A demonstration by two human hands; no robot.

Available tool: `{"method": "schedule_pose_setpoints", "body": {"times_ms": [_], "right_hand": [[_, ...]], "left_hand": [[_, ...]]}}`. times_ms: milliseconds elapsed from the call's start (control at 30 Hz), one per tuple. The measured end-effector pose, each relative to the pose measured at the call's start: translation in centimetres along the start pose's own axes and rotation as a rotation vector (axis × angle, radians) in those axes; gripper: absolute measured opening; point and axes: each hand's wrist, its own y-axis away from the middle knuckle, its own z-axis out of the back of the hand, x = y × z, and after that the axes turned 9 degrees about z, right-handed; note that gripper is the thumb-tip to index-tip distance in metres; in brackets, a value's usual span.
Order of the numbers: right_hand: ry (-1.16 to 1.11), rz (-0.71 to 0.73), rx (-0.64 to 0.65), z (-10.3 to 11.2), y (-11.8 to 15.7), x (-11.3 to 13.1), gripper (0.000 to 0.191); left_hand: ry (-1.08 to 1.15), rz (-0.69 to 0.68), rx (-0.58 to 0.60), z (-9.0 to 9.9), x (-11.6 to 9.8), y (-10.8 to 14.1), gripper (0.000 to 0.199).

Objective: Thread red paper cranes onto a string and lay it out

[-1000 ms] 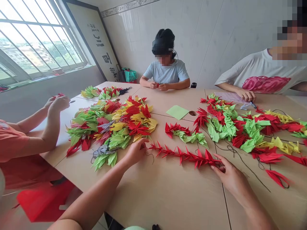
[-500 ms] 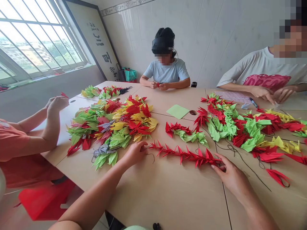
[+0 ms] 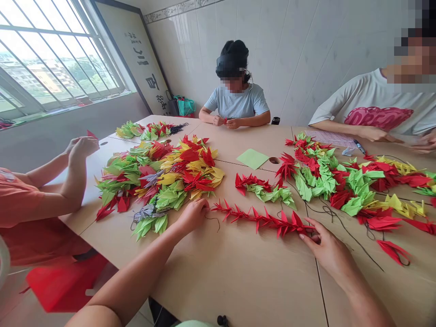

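Note:
A string of red folded-paper cranes (image 3: 262, 219) stretches across the table in front of me, its points sticking up and down. My left hand (image 3: 195, 215) is closed at the left end in a pinch, and a thin dark cord (image 3: 216, 220) trails from near its fingertips. At the other end, my right hand (image 3: 322, 238) grips the last red crane between thumb and fingers. Just beyond the string lies a shorter bunch of red and green paper cranes (image 3: 269, 190). The fingertips of my left hand are partly hidden.
A big heap of green, yellow and red cranes (image 3: 170, 168) fills the left of the table (image 3: 245, 277). More strings of cranes (image 3: 323, 177) with loose dark cords lie right. A green paper square (image 3: 252, 159) sits near a table hole. Three other people sit around the table.
My two hands and the red string have barely moved; my left hand is slightly higher. At the right, a co-worker's hands have shifted to the right.

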Motion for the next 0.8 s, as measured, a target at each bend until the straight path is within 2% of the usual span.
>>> {"method": "schedule_pose_setpoints", "body": {"times_ms": [200,400,567,800], "right_hand": [[0.006,-0.012,0.04,0.2,0.0,-0.1,0.061],[0.011,0.0,0.006,0.1,0.1,0.0,0.061],[0.001,0.005,-0.012,0.2,0.1,0.4,0.06],[0.011,-0.003,0.008,0.6,0.0,0.8,0.06]], "left_hand": [[0.023,0.035,-0.025,0.1,-0.1,0.0,0.016],[0.011,0.017,0.018,-0.6,0.0,-0.4,0.01],[0.041,0.006,0.005,-0.8,-0.7,-0.3,0.012],[0.222,0.053,0.029,0.4,-1.4,-0.1,0.012]]}}
